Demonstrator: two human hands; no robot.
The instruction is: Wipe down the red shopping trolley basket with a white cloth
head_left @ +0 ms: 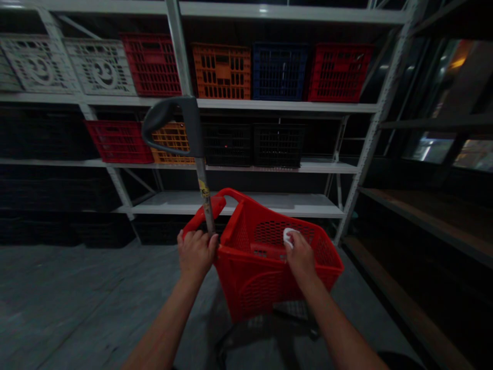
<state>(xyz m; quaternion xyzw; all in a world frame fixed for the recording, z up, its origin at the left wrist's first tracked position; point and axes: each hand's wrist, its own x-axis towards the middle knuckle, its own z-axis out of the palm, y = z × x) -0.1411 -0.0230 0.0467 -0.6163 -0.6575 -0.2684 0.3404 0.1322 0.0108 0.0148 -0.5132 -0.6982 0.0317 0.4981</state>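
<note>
A red plastic shopping cart (262,280) stands in front of me on its dark wheeled frame. My left hand (195,252) is closed over the near end of the cart's red handle (203,214), beside the foot of a metal pole (209,218). That pole rises from the handle and carries a dark grey loop grip (194,128). Over the basket's near rim, my right hand (300,254) pinches a small white cloth (288,236). The cloth is partly hidden by the fingers, and whether it touches the basket's inside I cannot tell.
White metal shelving (288,105) spans the background. It holds plastic crates, among them an orange crate (222,72), a blue crate (280,72) and a red crate (341,72). Darker shelving (427,216) runs along the right. Grey concrete floor (77,303) lies to the left.
</note>
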